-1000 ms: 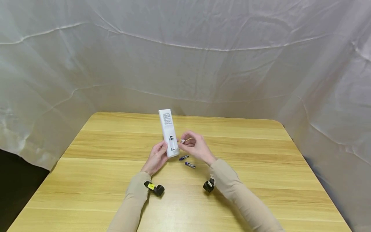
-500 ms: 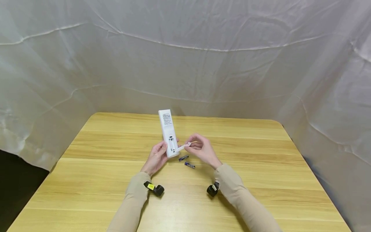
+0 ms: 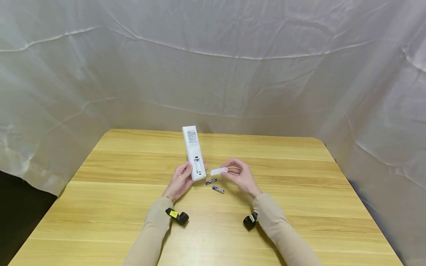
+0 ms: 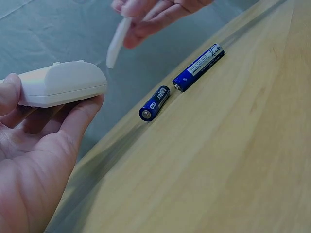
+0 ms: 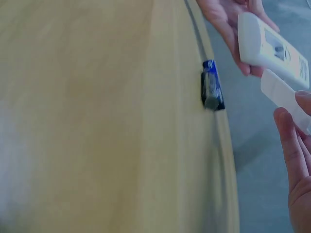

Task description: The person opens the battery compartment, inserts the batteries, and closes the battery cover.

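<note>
My left hand [image 3: 179, 180] grips a white remote control [image 3: 192, 147], back side up, with its battery compartment uncovered. In the left wrist view the thumb lies on one side of the remote [image 4: 63, 85] and the fingers curl underneath. My right hand [image 3: 242, 176] pinches the thin white battery cover [image 3: 218, 171] between thumb and fingers, to the right of the remote and apart from it. Two blue batteries lie on the table below the cover: one battery [image 3: 211, 181] close to the remote's lower end, the other battery [image 3: 218, 189] a little nearer me.
The wooden table [image 3: 116, 221] spreads around both hands. A pale sheet [image 3: 213, 74] hangs behind its far edge and along the sides. Black wrist cameras sit on the left sleeve [image 3: 156, 218] and the right sleeve [image 3: 271, 214].
My right hand has drawn the cover away from the remote, to the right and slightly towards me; it now shows flat side up. The left hand, remote and batteries stay put.
</note>
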Demonstrator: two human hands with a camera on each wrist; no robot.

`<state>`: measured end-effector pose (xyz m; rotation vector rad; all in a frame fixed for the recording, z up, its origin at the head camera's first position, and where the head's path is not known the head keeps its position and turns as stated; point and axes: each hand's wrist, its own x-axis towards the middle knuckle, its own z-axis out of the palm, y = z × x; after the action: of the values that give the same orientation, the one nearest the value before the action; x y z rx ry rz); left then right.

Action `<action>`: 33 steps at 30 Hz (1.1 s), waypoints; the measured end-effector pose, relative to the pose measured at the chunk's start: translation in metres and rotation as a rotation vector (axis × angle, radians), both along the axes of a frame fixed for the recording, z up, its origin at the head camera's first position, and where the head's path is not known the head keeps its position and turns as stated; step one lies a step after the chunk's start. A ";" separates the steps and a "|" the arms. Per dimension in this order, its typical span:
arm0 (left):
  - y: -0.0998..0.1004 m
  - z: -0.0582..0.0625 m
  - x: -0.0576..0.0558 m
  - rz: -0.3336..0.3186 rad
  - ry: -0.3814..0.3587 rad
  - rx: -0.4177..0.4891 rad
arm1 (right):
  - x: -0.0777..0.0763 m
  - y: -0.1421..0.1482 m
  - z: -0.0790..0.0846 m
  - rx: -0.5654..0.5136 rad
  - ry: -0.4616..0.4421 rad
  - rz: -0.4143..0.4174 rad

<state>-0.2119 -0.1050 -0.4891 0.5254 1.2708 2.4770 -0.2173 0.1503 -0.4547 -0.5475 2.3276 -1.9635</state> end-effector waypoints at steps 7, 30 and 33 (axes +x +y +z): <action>0.001 0.000 0.000 -0.002 -0.021 0.006 | 0.001 0.017 -0.007 0.035 -0.003 -0.030; 0.000 0.003 0.001 0.007 -0.040 0.015 | 0.000 0.065 -0.023 0.174 -0.050 -0.150; 0.001 0.002 0.001 0.003 -0.024 0.018 | 0.002 0.071 -0.026 0.205 -0.018 -0.172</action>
<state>-0.2112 -0.1041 -0.4870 0.4966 1.2422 2.4912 -0.2155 0.2208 -0.4805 -0.3243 2.6028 -1.7514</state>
